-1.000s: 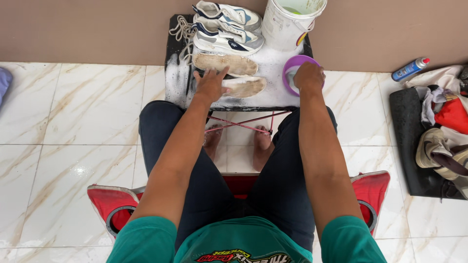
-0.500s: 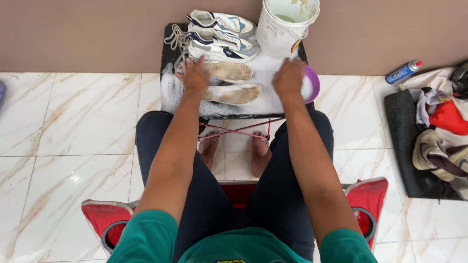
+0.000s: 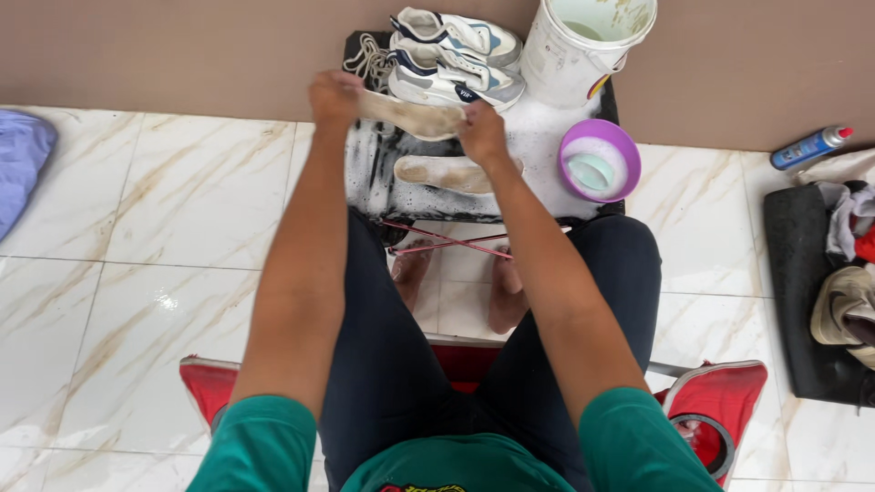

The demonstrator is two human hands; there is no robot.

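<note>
a wet insole [image 3: 412,117] is held up by both ends above the soapy black tray [image 3: 365,173], gripped by the closed fingers of the left hand [image 3: 334,97] and the right hand [image 3: 481,133]; the washing step seems in progress, and a firm grip is probably needed next.

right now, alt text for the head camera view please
A seated person holds a wet beige insole stretched between left hand and right hand over a soapy black board. A second insole, sneakers, white bucket and purple bowl sit there.
</note>
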